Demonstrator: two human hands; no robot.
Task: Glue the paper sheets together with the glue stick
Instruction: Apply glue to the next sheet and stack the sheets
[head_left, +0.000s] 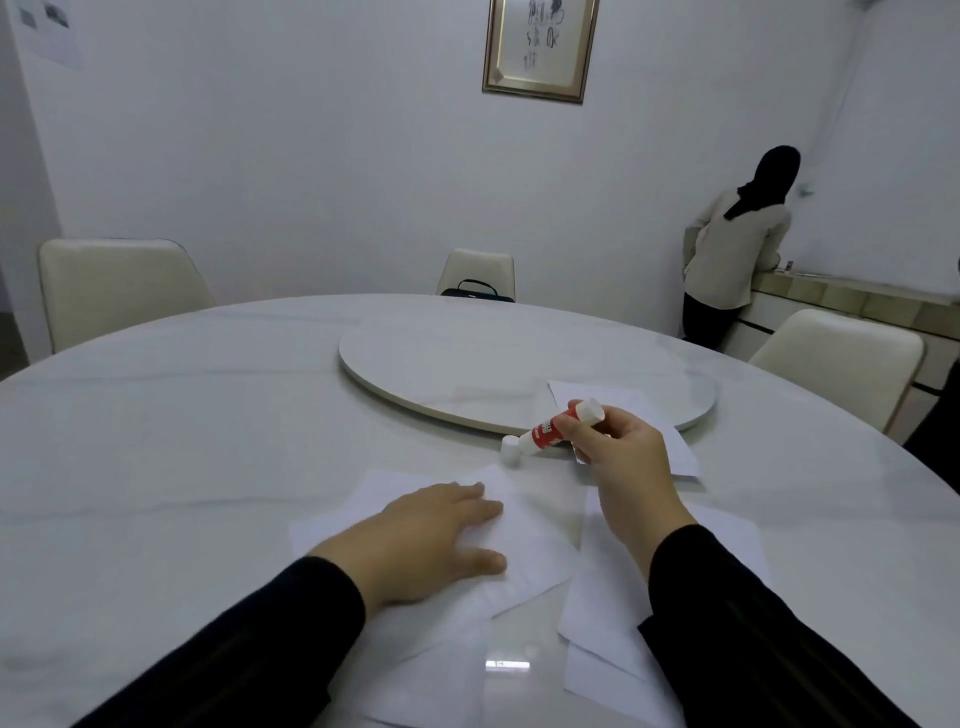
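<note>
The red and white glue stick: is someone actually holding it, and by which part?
Yes. The right hand grips the red and white glue stick near its upper white end. The left hand holds nothing; it rests flat on a white paper sheet.

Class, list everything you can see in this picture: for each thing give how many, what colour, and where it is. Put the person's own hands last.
Table: one, white marble look, fills the foreground.
Turntable: one, white, table centre.
Paper sheets: several, white, overlapping on the near table; one sheet lies partly on the turntable edge.
Glue stick: one, red and white, held tilted above the table.
Cap: one, white, on the table beside the stick's tip.
Chairs: three, cream, around the table.
Bag: one, dark, on the far chair.
Framed picture: one, gold frame, on the wall.
Person: one, pale top, at the right counter.
Left hand: flat on the papers.
Right hand: grips the glue stick.
</note>
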